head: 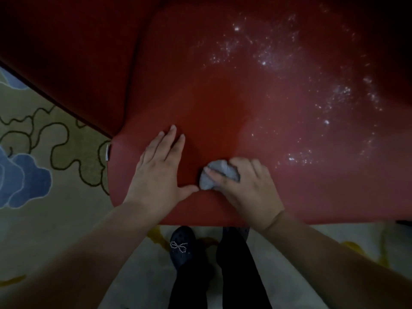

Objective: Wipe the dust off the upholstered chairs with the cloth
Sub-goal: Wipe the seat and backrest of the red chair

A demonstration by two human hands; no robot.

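Observation:
A red upholstered chair seat (pixel 256 121) fills most of the view. White dust specks (pixel 278 56) are scattered over its right and far part. My right hand (pixel 247 188) grips a crumpled grey cloth (pixel 217 175) and presses it on the seat near the front edge. My left hand (pixel 160 168) lies flat on the seat just left of the cloth, fingers spread, thumb almost touching the cloth.
The chair's red armrest (pixel 73 63) rises at the left. A patterned carpet (pixel 44 152) with blue and olive shapes lies on the floor at the left. My feet in dark shoes (pixel 182 246) stand close to the seat's front edge.

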